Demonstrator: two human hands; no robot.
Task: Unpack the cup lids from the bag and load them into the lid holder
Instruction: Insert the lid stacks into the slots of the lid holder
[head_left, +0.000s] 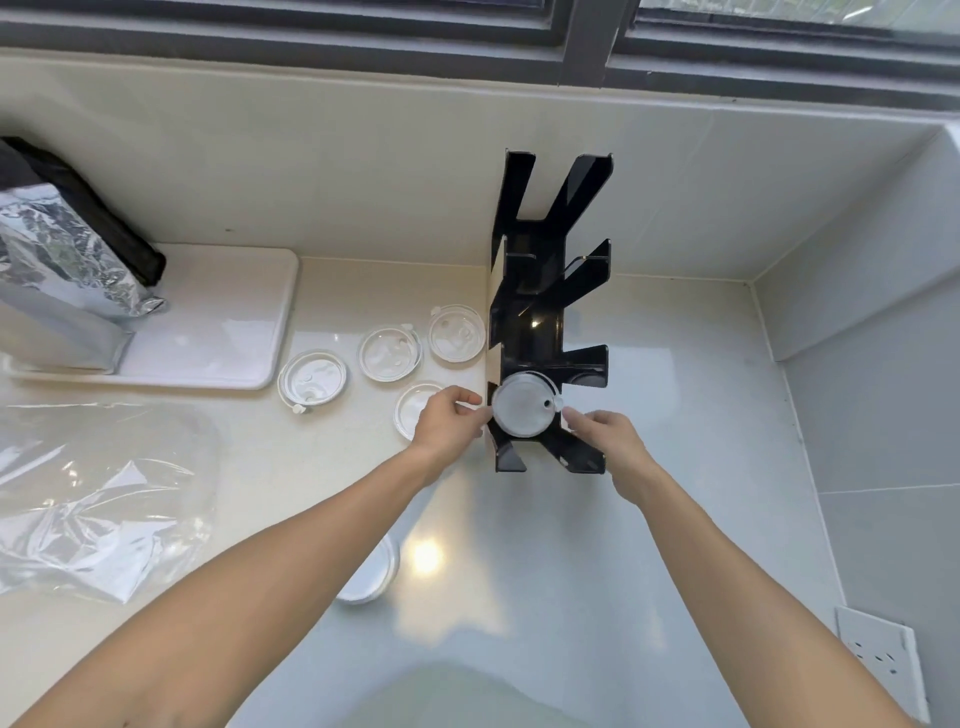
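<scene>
Pale and glossy, the surface (649, 441) runs under a dark-framed window, with a white tray (223, 332) and a foil pouch (57, 260) at the far left. Your black lid holder (545, 322) stands upright against the back wall, and its upper compartments look unfilled. One frosted lid (522, 405) sits at the mouth of the nearest compartment; your left hand (447, 421) pinches its left rim with thumb and fingertips, while your right hand (605, 434) is partly open, its forefinger touching the lid's right edge by the tab. Whether that lid is fully seated cannot be told. Four loose lids (389, 353) lie on the surface just left of the holder, one of them partly hidden under your left hand, and another stack of lids (371, 577) shows beneath your left forearm. The clear plastic bag (98, 499) lies crumpled at the left, apparently emptied. Judged so, unpacking is done and loading has barely begun.
</scene>
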